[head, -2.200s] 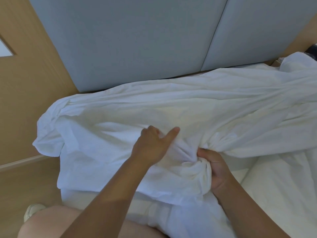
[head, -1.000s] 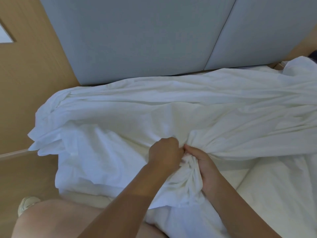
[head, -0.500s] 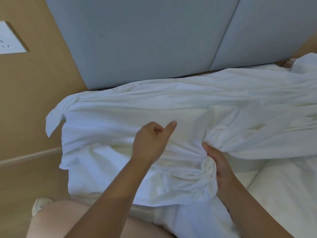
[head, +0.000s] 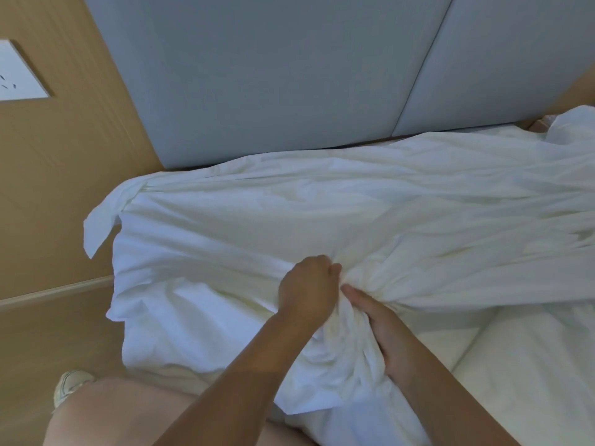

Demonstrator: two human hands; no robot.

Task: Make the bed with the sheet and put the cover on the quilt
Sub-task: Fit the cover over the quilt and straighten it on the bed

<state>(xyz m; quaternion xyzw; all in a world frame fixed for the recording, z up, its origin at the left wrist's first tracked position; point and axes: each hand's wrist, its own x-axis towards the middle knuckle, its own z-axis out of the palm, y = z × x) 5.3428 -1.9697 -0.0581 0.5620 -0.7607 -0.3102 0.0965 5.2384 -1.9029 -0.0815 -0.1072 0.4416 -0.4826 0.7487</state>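
1. Head view, nearest: a bare knee (head: 106, 416) and a pale shoe (head: 69, 384) beside the bed.
2. Grips: left hand (head: 307, 288) has its fingers curled tight, pinching a gathered knot of the cover (head: 257, 220). The right hand (head: 389, 333) is just beside it, fingers wrapped round the same bunch, thumb laid along the cloth.
3. Material: the cover is thin white woven cloth, limp and heavily creased. A cream mass shows through it, probably the quilt, lying across the head of the bed. A smoother sheet (head: 531, 375) covers the mattress at right.
4. Risk: both grips sit at one point, so a hard pull may bunch the filling inside, or drag the cover off the edge where a loose corner flap (head: 96, 226) overhangs.
5. Farthest: grey padded headboard (head: 273, 75), matte, two panels meeting at a seam; wood-grain wall (head: 58, 188) at left.
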